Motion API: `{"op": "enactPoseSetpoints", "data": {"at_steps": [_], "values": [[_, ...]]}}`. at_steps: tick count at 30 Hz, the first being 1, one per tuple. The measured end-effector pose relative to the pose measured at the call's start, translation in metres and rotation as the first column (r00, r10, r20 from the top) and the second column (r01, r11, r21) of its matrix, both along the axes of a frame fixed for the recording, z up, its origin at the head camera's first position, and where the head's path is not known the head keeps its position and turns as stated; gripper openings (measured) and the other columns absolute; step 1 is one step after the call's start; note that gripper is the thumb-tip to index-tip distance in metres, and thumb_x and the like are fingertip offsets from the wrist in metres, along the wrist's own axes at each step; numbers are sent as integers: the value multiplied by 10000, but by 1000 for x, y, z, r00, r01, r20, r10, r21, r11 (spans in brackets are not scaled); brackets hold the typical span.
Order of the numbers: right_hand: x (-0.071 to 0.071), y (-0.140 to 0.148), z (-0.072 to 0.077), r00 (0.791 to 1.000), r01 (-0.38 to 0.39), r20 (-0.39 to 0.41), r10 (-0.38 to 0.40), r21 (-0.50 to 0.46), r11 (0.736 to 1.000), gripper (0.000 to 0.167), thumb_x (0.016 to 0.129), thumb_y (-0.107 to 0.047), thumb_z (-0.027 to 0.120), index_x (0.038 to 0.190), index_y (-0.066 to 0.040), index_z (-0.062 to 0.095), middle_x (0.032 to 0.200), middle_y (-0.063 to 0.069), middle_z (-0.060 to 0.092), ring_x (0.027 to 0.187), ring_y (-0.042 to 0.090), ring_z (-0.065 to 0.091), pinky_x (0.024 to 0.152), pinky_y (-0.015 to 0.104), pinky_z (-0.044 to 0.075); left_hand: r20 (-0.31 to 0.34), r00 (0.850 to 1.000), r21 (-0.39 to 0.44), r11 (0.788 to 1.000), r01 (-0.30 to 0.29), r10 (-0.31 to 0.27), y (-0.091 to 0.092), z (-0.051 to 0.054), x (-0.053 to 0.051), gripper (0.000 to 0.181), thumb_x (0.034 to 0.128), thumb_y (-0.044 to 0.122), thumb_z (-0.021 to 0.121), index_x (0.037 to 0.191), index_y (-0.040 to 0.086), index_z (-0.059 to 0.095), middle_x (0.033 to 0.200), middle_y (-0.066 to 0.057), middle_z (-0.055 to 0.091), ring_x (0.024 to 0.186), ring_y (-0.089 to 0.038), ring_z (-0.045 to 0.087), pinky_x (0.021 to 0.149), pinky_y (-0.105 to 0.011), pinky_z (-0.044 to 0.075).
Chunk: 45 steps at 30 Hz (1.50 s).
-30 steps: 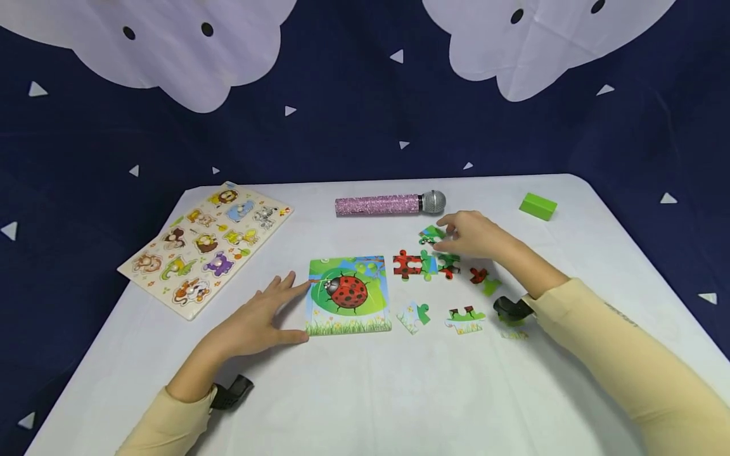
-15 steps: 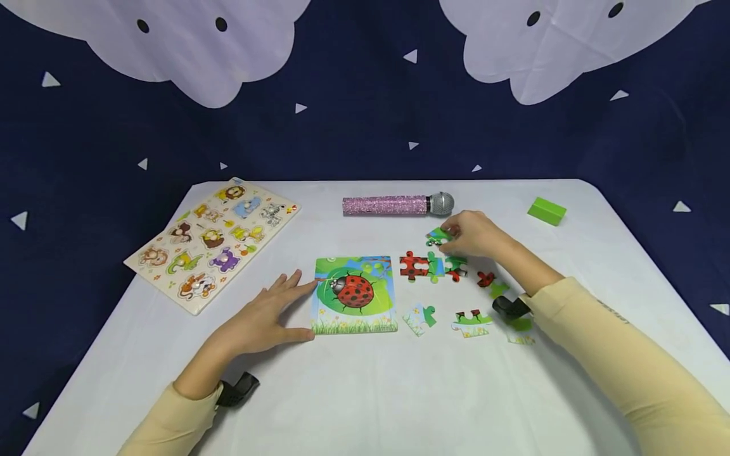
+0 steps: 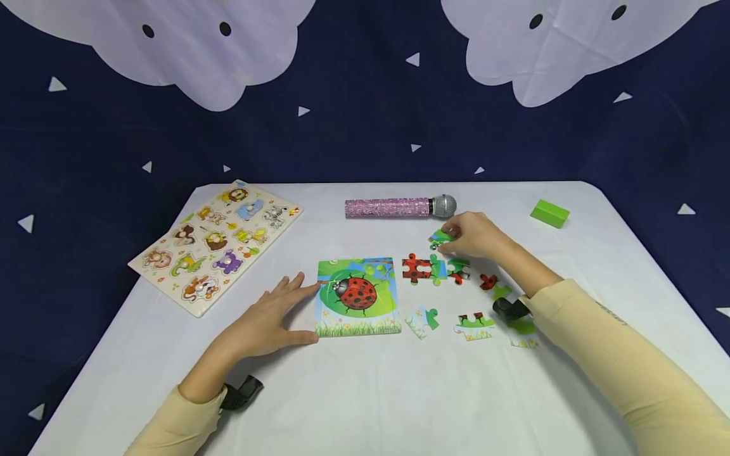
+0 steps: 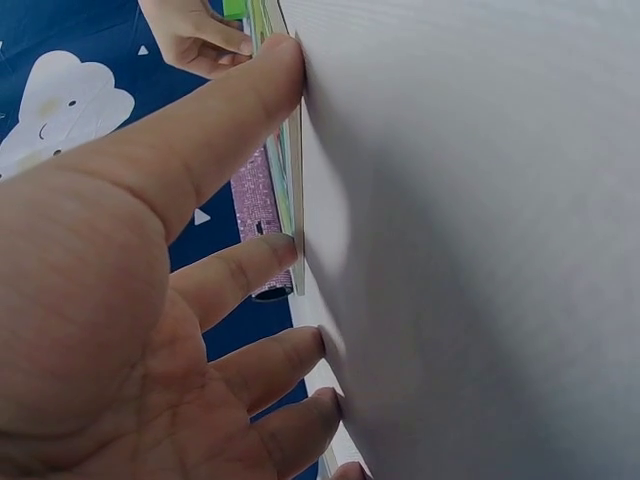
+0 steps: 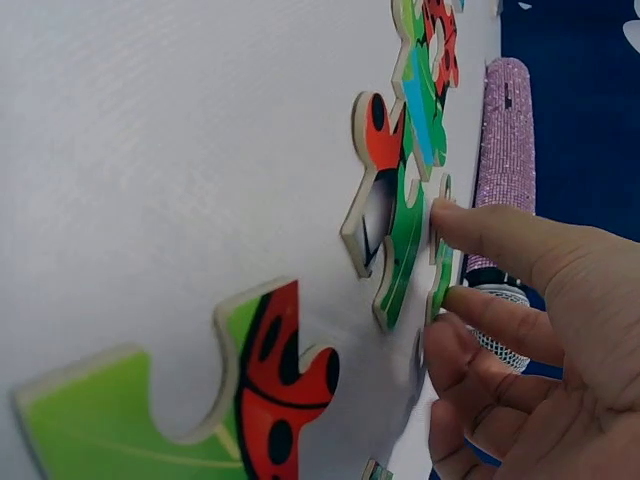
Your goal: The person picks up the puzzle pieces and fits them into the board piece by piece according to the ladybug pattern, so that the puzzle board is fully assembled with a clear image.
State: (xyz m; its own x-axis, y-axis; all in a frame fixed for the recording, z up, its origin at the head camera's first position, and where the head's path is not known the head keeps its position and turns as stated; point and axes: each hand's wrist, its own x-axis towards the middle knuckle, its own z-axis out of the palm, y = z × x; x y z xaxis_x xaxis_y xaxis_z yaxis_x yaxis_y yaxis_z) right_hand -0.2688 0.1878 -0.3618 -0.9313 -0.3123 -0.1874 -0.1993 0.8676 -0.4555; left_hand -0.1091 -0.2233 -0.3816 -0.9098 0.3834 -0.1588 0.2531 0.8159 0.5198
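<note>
A square ladybug puzzle board [image 3: 358,297] lies flat on the white table. My left hand [image 3: 265,322] rests at its left side, thumb and index fingertip against the edge, fingers spread and fairly straight; the left wrist view shows the same. Farther back, my right hand [image 3: 476,235] pinches a green and blue puzzle piece [image 3: 438,238] between thumb and fingers, low at the table. Just in front of it sit a red spotted piece [image 3: 414,269] and a dark green and red piece [image 5: 405,220]. Other pieces, including a grassy piece [image 3: 474,326], lie nearer me.
A pink glittery microphone [image 3: 393,208] lies behind the pieces. At the back left is an animal peg puzzle [image 3: 217,247], tilted on the table. A green block [image 3: 550,214] stands at the back right. Behind the table hangs a dark blue cloth [image 3: 365,126].
My right thumb and fingers have closed in on the green and blue piece. The left hand stays at the board's edge. The whole head view has shifted slightly.
</note>
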Motion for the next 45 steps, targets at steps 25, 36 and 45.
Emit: {"op": "enactPoseSetpoints", "data": {"at_steps": [25, 36, 45], "values": [[3, -14, -4, 990, -102, -109, 91, -101, 990, 490, 857, -278, 873, 1246, -12, 737, 1118, 160, 753, 1009, 284, 702, 902, 456, 607, 5, 1000, -10, 1000, -16, 16, 2, 0, 2, 886, 909, 475, 840, 1656, 214, 443, 1751, -270, 248, 1618, -569, 178, 1258, -810, 161], [12, -63, 3, 971, -225, -112, 209, -161, 961, 443, 853, -200, 858, 1248, -34, 748, 1104, 122, 765, 955, 237, 701, 834, 384, 610, -6, 1000, -18, 1000, -18, 18, 3, -2, 2, 889, 902, 475, 847, 1651, 202, 453, 1748, -268, 257, 1615, -569, 190, 1256, -806, 183], [15, -102, 3, 936, -343, -137, 323, -162, 925, 454, 862, -208, 868, 1259, -21, 751, 1095, 124, 779, 852, 179, 716, 805, 352, 623, -19, 1000, -13, 1000, -17, 16, 4, 2, 3, 891, 899, 485, 846, 1646, 190, 459, 1743, -280, 260, 1607, -582, 198, 1247, -813, 192]]}}
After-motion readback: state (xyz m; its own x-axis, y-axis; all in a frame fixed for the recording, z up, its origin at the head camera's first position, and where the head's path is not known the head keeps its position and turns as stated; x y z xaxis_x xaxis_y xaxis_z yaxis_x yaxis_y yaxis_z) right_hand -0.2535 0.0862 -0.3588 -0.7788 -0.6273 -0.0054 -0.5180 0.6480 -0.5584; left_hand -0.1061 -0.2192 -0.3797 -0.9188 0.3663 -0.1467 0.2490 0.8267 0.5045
